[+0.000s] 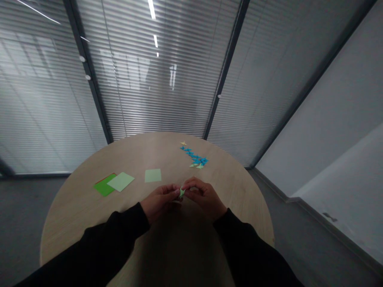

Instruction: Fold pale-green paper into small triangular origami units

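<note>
A person in black sleeves pinches a small folded piece of pale green paper (181, 193) between both hands above a round, light wood-grained table (74, 207). The grip of the left hand (160, 201) grasps the piece from one side, thumb toward its middle; the grip of the right hand (205, 197) has its fingertips on the other. The piece, held between the hands over the near half of the table, shows as a narrow, creased form with pale facets; much of it is hidden behind the fingers, and from here its full shape cannot be told.

Just beyond the left hand, a flat, square sheet of pale green paper (153, 175) lies alone. Farther left, a second pale green paper sheet (120, 181), turned at an angle, overlaps a bright green paper sheet (103, 187), where a thin red edge (106, 177) peeks out along the far side.

Past the right hand, small pointed pieces of folded blue paper (200, 161) trail in a line toward the far rim, bunched thickest at the near end. A pale yellow, pointed folded paper piece (183, 143) sits at the line's far tip, and pale green folded paper pieces (200, 166) lie beside the near cluster. Grey slatted blinds (161, 107) form the backdrop.
</note>
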`<state>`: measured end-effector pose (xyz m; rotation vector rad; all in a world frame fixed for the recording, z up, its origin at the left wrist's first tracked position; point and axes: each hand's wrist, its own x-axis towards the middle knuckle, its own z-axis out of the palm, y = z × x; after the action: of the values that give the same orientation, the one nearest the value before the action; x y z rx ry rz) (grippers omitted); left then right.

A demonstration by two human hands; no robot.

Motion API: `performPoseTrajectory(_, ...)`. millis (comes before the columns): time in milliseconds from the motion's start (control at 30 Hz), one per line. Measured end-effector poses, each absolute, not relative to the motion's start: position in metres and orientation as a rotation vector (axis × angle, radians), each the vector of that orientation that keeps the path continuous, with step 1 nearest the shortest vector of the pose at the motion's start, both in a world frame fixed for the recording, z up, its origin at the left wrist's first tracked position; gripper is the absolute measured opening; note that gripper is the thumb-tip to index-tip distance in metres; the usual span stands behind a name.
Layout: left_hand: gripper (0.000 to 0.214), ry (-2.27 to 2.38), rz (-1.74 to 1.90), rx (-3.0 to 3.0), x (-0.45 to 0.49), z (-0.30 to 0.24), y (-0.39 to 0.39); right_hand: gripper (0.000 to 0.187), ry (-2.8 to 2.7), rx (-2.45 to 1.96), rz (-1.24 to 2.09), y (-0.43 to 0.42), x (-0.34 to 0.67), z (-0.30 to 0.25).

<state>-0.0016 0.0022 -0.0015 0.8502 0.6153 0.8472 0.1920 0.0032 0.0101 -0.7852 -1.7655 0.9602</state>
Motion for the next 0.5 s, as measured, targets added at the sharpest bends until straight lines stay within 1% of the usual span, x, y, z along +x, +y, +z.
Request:
performPoseTrajectory(100,0.038,0.647,0.879,0.952,-0.0021,-0.0033,0.0039,0.006,-1.8,-0.84,0.841,0.0021,0.192,0.0111)
performPoseTrajectory(300,0.038,0.792,0.906,1.239,-0.0031,-0.003,0.0068,0.011,-1.921,-0.903,0.397,-0.0017,0.1907,0.0147)
performPoseTrajectory(500,0.035,0.824,0.922,1.298,-0.0018,0.0007,0.0047,0.008,-2.088,-0.921,0.122,-0.0028,0.1923,0.0168)
